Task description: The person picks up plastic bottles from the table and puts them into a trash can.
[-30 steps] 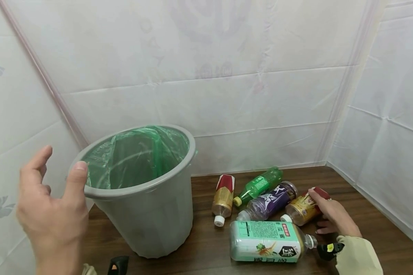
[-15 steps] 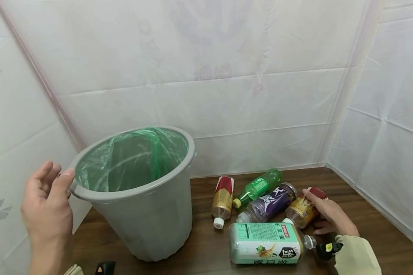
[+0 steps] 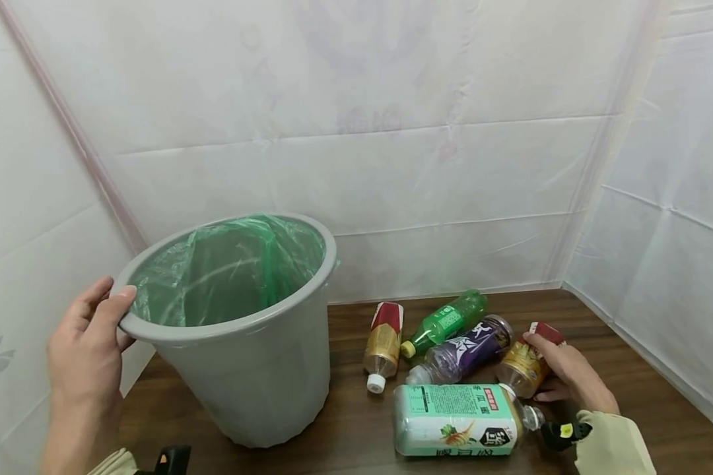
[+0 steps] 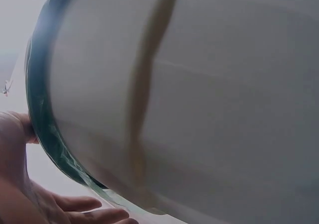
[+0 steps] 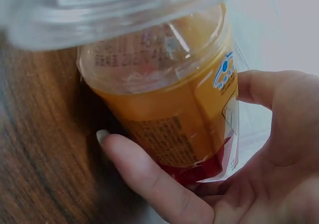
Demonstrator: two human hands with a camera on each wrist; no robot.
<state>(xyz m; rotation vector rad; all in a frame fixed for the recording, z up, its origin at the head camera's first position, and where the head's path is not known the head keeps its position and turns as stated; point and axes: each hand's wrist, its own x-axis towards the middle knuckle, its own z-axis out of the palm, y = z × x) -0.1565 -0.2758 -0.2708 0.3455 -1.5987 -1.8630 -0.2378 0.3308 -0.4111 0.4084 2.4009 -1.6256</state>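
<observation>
My left hand (image 3: 89, 343) is at the left rim of a grey trash bin (image 3: 273, 382), thumb over the rim and fingers outside it; the left wrist view shows those fingers (image 4: 94, 214) below the bin's wall (image 4: 224, 109). A green bag (image 3: 232, 277) lines the bin. On the right, my right hand (image 3: 573, 376) grips a plastic bottle with a gold and red label (image 3: 524, 363), lying on its side. In the right wrist view, the bottle (image 5: 164, 114) sits between thumb and fingers. Its neck is mostly hidden behind a large bottle with a turquoise label (image 3: 457, 422).
Between bin and right hand lie another gold and red bottle (image 3: 385, 343), a green bottle (image 3: 445, 323) and a purple-labelled bottle (image 3: 463, 349). All rest on a dark wooden table (image 3: 356, 415). White sheeting (image 3: 392, 178) encloses the back and sides.
My left hand has come in to the bin's rim, and its thumb now lies over it. Under my right hand, the gold and red bottle has turned slightly, its neck shifting right.
</observation>
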